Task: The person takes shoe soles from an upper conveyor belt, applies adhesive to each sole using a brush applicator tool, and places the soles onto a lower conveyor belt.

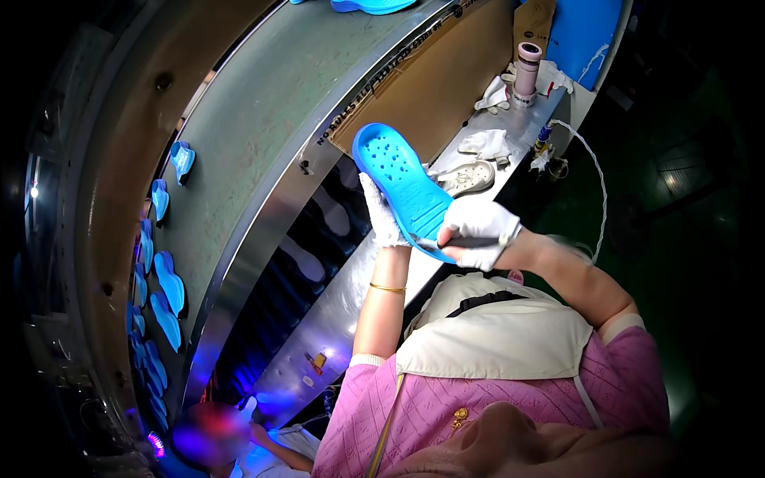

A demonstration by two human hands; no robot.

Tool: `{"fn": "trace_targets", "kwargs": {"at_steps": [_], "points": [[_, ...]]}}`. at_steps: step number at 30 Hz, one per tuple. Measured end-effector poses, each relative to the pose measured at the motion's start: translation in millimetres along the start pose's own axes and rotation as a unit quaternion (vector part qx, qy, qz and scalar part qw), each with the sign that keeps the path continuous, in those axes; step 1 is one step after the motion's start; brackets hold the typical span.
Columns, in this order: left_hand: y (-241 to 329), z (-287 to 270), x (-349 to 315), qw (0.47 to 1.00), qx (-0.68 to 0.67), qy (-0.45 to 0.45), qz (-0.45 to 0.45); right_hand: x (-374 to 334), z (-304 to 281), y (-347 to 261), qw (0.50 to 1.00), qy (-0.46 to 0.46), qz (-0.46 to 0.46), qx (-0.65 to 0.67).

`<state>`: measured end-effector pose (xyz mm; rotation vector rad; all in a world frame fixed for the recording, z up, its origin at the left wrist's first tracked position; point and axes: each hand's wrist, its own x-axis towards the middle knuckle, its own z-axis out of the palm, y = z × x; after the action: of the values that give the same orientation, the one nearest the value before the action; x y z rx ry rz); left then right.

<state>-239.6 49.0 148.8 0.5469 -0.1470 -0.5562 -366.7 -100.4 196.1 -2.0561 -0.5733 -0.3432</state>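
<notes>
A bright blue shoe sole [410, 195], pierced with small holes at its front end, is held up in front of me at a tilt. My left hand [382, 213], in a white glove, grips its left edge, with part of the fingers hidden behind it. In a white glove with bare fingertips, my right hand [480, 227] is closed round a slim dark tool [472, 242]. The tool's narrow tip touches or nearly touches the sole's near end; its exact kind is unclear. Just beyond the sole, a pale shoe-shaped piece with holes [470, 178] lies on the metal bench.
A green conveyor belt [247, 127] curves past on the left, carrying several blue shoe pieces [169, 283]. Cardboard [434, 84] lines its side. White gloves [486, 145] and a pink bottle [527, 72] occupy the metal bench. Another person [279, 450] is at lower left.
</notes>
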Motion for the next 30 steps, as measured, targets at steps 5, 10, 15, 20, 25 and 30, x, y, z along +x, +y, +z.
{"fn": "trace_targets", "kwargs": {"at_steps": [5, 10, 15, 20, 25, 30], "points": [[-6, 13, -13, 0.989, -0.136, -0.036, -0.042, 8, -29, 20, 0.967, 0.101, 0.147, 0.18], [-28, 43, -33, 0.997, -0.06, -0.045, -0.008, 9, -49, 25, 0.98, 0.11, 0.132, 0.099], [-24, 22, -11, 0.997, -0.007, -0.074, 0.007, 2, -16, 4, 0.997, 0.073, -0.025, 0.03], [-12, 32, -19, 0.991, -0.007, -0.113, 0.069, 2, -14, 12, 0.967, 0.091, 0.112, 0.208], [-10, 33, -15, 0.994, -0.018, -0.087, 0.055, -5, 6, 4, 0.981, 0.119, 0.066, 0.135], [1, 35, -17, 0.988, -0.069, -0.111, 0.079, 1, -2, 3, 0.94, 0.078, 0.142, 0.302]]}}
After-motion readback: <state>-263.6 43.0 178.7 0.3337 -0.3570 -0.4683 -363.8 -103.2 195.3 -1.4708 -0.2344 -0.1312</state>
